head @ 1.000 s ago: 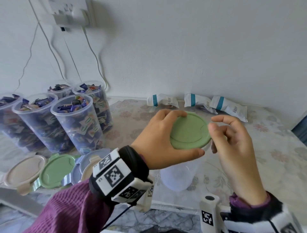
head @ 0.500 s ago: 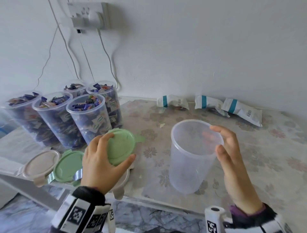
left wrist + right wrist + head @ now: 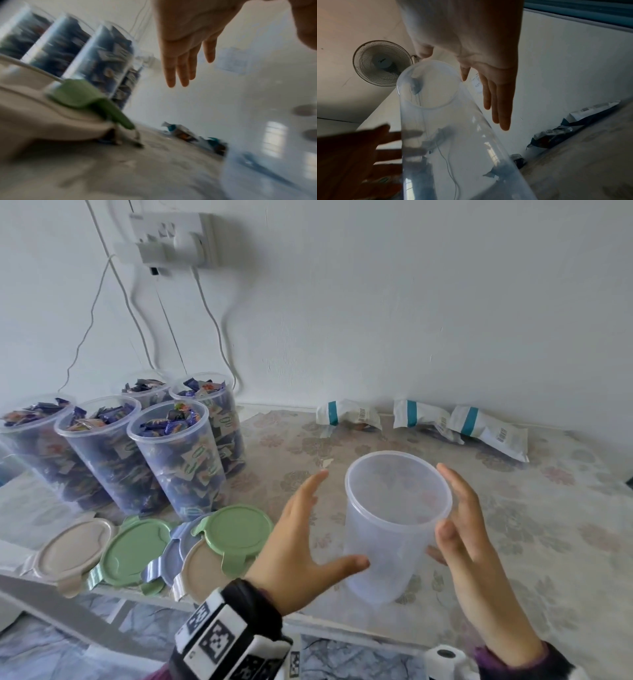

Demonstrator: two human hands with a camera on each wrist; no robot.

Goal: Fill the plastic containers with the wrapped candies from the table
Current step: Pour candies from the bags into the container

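An empty clear plastic container (image 3: 394,529) (image 3: 447,135) stands upright on the flowered table (image 3: 555,529). My left hand (image 3: 301,542) (image 3: 181,54) is at its left side, fingers spread and straight, the thumb touching its wall. My right hand (image 3: 462,525) (image 3: 489,83) lies along its right side with straight fingers, the thumb behind the wall. Several containers filled with wrapped candies (image 3: 171,453) (image 3: 106,60) stand at the left. Three white candy bags with teal stripes (image 3: 424,419) (image 3: 573,121) lie by the wall.
Several loose lids, beige, green and blue, overlap at the table's front left edge, a green lid (image 3: 236,530) (image 3: 80,93) on top. Cables hang from a wall socket (image 3: 171,241) behind the filled containers. A wall fan (image 3: 382,63) shows in the right wrist view.
My left hand took the green lid off the container, laid it on the pile of lids at the left, let go and came back to the container's left side. The right hand stayed beside the container.
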